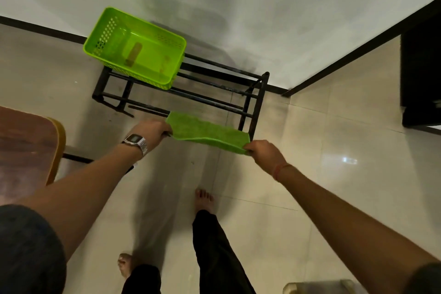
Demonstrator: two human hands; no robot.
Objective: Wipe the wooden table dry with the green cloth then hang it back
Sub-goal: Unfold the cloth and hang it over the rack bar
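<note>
The green cloth point(207, 132) is stretched out flat between both hands, over the front bar of a black metal rack point(214, 100) that stands against the wall. My left hand point(155, 130), with a watch on its wrist, pinches the cloth's left end. My right hand point(265, 151) pinches the right end. The cloth hangs slightly in the middle. Whether it touches the rack bar I cannot tell. The wooden table point(26, 145) shows at the left edge, its rounded corner near my left forearm.
A bright green plastic basket point(136, 48) with a small item inside sits on the rack's left end. The rack stands in a corner of white walls over a glossy tiled floor. A dark cabinet point(422, 74) stands at the right. My bare feet are on the tiles below.
</note>
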